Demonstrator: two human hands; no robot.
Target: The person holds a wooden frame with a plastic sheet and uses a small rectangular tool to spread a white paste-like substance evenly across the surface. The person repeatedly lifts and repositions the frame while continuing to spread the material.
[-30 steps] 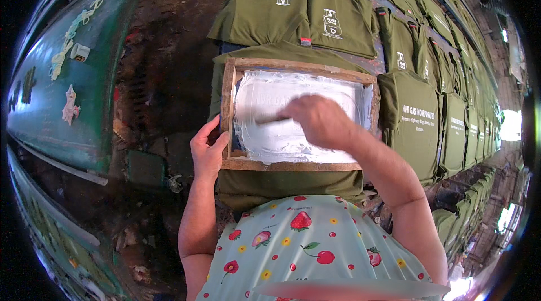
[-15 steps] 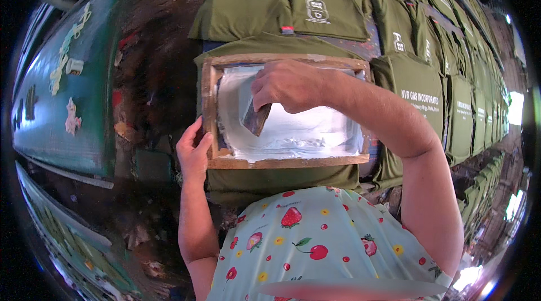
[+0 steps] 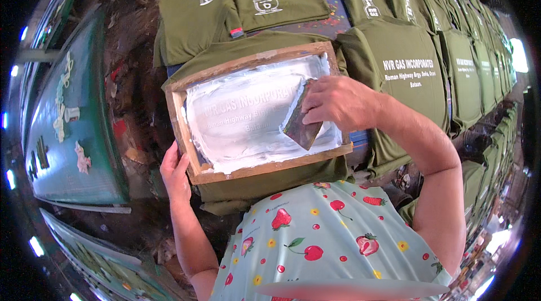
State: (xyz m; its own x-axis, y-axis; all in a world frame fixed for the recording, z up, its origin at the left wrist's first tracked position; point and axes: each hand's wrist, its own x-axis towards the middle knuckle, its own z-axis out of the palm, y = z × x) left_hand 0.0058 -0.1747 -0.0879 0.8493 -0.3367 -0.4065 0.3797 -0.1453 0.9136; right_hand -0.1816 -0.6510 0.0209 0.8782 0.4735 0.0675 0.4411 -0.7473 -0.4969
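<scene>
A screen printing frame (image 3: 270,166) of wood lies tilted over an olive green shirt (image 3: 265,186). White ink (image 3: 231,152) coats its mesh, and faint lettering shows through the wiped part. My right hand (image 3: 342,101) is closed on a dark, flat squeegee (image 3: 306,130), whose edge rests on the mesh toward the right side with white ink along it. At the frame's lower left corner, my left hand (image 3: 176,172) grips the outer side of the wood, thumb near the edge.
Printed olive shirts (image 3: 406,70) lie in rows beyond the frame and to the right. On the left stands a green table (image 3: 104,160) bearing a white cup (image 3: 72,114) and a pale crumpled cloth (image 3: 82,158). A dark, littered floor (image 3: 141,126) runs between.
My right hand has drawn the squeegee from the left part of the mesh to the right, and lettering now shows behind it. The view has shifted and tilted; my left hand stays at the frame.
</scene>
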